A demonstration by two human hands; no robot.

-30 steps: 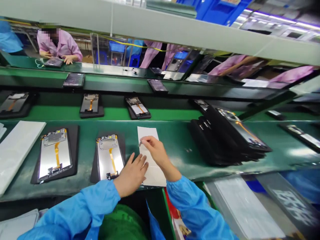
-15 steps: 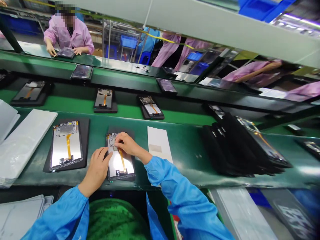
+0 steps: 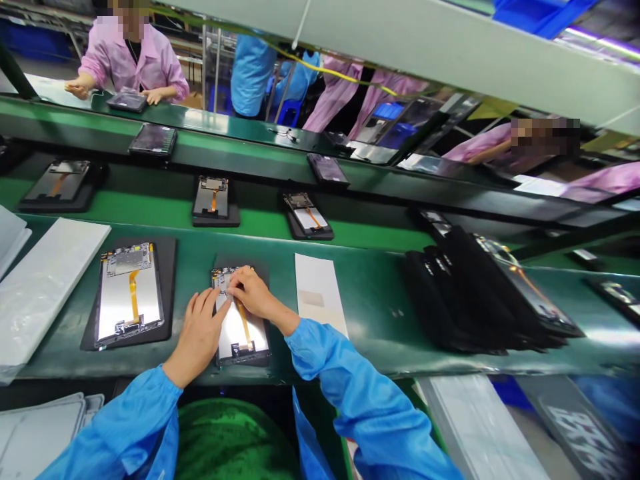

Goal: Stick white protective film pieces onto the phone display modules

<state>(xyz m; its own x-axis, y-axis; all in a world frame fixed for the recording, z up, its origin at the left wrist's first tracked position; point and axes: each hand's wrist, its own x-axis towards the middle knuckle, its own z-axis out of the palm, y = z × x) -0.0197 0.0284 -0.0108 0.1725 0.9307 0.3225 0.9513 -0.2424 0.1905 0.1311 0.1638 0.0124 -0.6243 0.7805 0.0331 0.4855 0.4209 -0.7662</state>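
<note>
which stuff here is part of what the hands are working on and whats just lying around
Being worked on: left hand and right hand on a display panel with orange flex cable, on its black mat.

Just lying around: white sheet, neighbouring panel, stack of black panels.

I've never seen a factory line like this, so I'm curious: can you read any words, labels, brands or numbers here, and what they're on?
Nothing can be read for certain.
White lettering on the dark sheet, lower right: too blurred and slanted to read.
Tan patch on the white paper sheet: no readable text.
Screen panel: any print is too small to read.
</note>
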